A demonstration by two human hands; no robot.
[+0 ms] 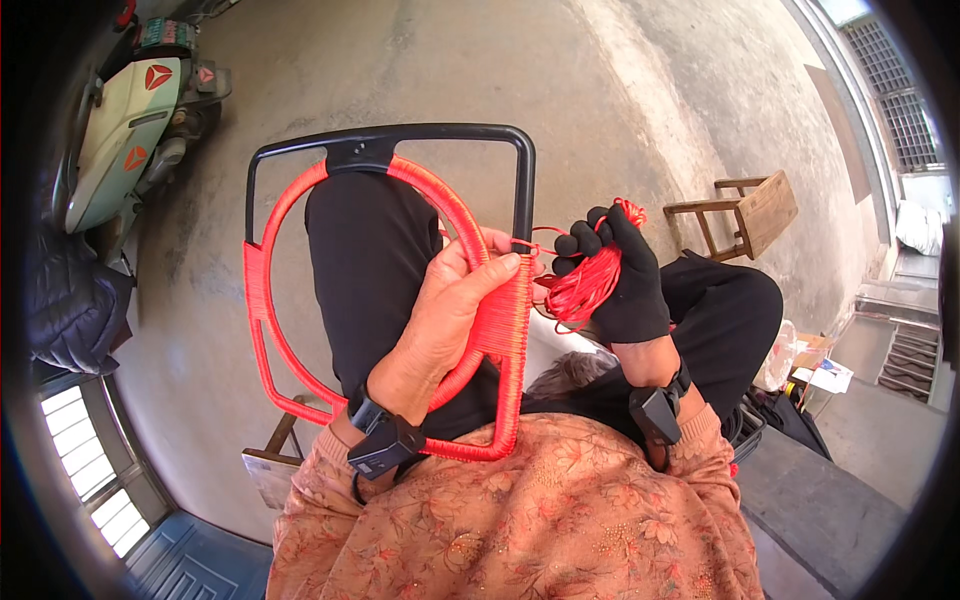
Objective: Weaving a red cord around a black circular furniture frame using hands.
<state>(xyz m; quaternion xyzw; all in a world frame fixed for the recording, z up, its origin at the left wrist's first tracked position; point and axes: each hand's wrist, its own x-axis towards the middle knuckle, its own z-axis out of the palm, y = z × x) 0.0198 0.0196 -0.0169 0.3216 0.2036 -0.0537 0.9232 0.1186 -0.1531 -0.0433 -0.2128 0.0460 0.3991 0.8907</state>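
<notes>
Across my lap lies a rectangular frame [523, 190] with a ring [277, 225] set inside it. Its top bar and upper sides are bare black; red cord tightly wraps the ring and the lower sides. My bare left hand [437, 318] grips the frame's right side, thumb on the wrapped cord and fingers behind it, partly hidden. My right hand [632, 285], in a black glove, is closed around a bundle of red cord [585, 290] just right of the frame. A strand of cord runs from the bundle to the top of the wrapping.
A wooden stool [760, 215] lies tipped over at the right. At the far left stands a pale green scooter [130, 140], with a dark padded jacket [75, 310] below it. A grey bench [825, 505] is at my lower right, and a blue panelled door [205, 560] at the lower left.
</notes>
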